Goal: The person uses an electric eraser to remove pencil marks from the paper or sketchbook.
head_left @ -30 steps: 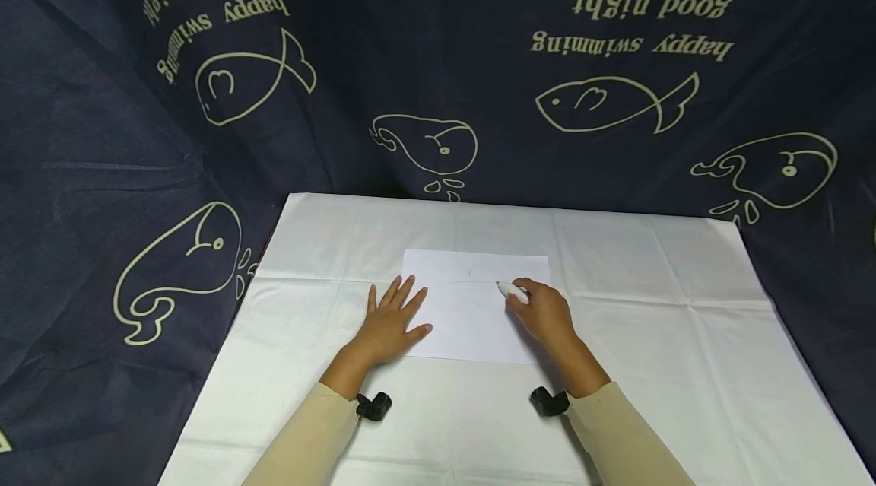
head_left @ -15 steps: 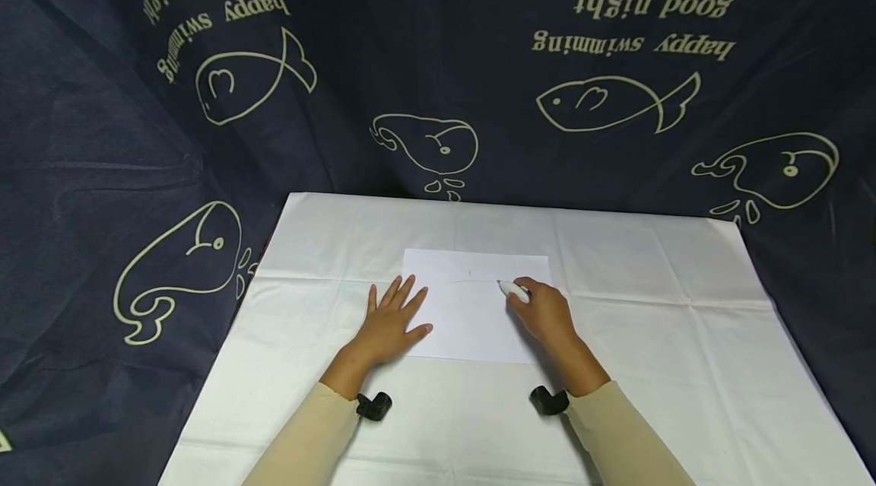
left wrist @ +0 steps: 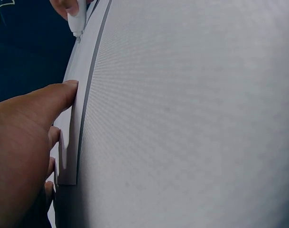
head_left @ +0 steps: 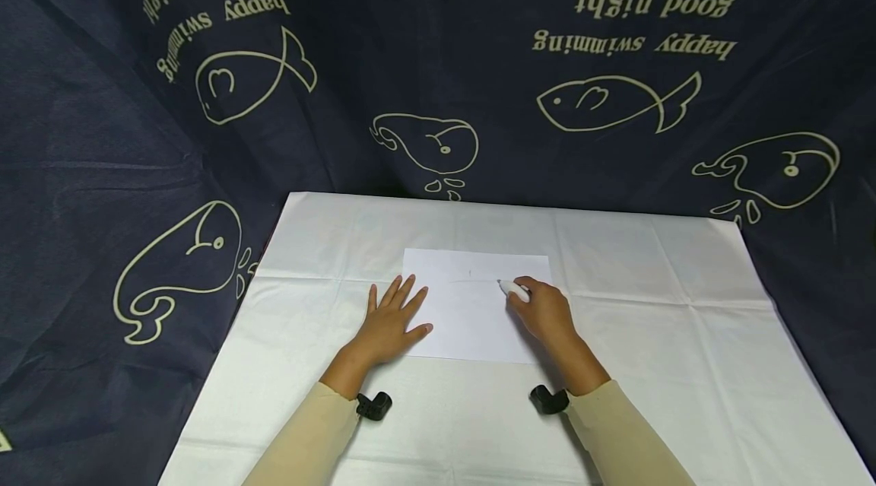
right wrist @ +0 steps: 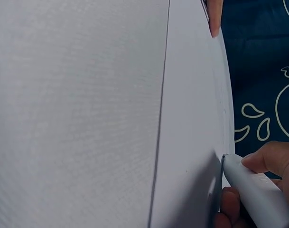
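Observation:
A sheet of white paper (head_left: 472, 326) lies flat on the white-covered table, with faint thin lines on its upper half. My left hand (head_left: 386, 328) rests with fingers spread across the paper's left edge; the left wrist view shows its thumb (left wrist: 63, 95) on the sheet. My right hand (head_left: 544, 312) grips a thick white pen (head_left: 513, 290) with a narrow tip, also visible in the right wrist view as a white pen body (right wrist: 258, 194). The tip is at the paper's right half, by the right end of a faint horizontal line. Whether it touches the sheet cannot be told.
The white tablecloth (head_left: 657, 364) has fold creases and extends around the paper. Behind and left of the table hangs a dark blue curtain (head_left: 424, 52) with fish and whale drawings. A black wrist mount (head_left: 374, 406) sits at the left cuff, another black mount (head_left: 549, 400) at the right.
The pen and right hand have shifted very slightly to the right and away from the person. The left hand and the paper look still.

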`<action>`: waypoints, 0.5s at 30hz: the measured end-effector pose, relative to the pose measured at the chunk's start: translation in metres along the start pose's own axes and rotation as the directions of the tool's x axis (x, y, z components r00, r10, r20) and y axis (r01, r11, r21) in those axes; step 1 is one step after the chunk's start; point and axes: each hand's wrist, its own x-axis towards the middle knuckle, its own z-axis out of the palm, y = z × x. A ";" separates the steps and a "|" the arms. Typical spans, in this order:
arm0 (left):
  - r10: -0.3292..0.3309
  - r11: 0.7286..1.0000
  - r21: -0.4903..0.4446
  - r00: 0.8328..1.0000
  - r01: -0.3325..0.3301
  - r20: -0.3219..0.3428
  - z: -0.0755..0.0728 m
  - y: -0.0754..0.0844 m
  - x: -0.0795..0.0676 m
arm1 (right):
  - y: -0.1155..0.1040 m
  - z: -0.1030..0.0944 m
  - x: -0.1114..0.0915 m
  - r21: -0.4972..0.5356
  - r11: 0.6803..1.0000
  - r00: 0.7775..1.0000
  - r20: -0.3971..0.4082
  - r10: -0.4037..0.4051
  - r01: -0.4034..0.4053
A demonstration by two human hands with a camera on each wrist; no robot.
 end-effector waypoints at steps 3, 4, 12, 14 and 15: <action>0.001 1.000 -0.003 1.000 -0.001 -0.002 0.000 0.000 0.000 | 0.000 -0.001 0.000 0.002 1.000 1.000 0.008 0.006 -0.006; 0.001 1.000 -0.002 1.000 -0.001 -0.002 -0.001 0.001 0.000 | -0.001 -0.001 0.000 0.001 1.000 1.000 0.009 0.003 -0.003; 0.003 1.000 0.002 1.000 -0.003 -0.006 -0.001 0.001 0.000 | -0.001 0.001 -0.001 0.009 1.000 1.000 0.015 -0.018 0.018; 0.003 1.000 0.000 1.000 -0.003 -0.008 0.000 0.001 0.000 | -0.001 0.000 -0.001 0.008 1.000 1.000 0.015 -0.009 0.009; 0.002 1.000 0.002 1.000 -0.002 -0.006 0.000 0.001 -0.001 | 0.000 0.001 -0.001 0.006 1.000 1.000 0.011 -0.004 0.004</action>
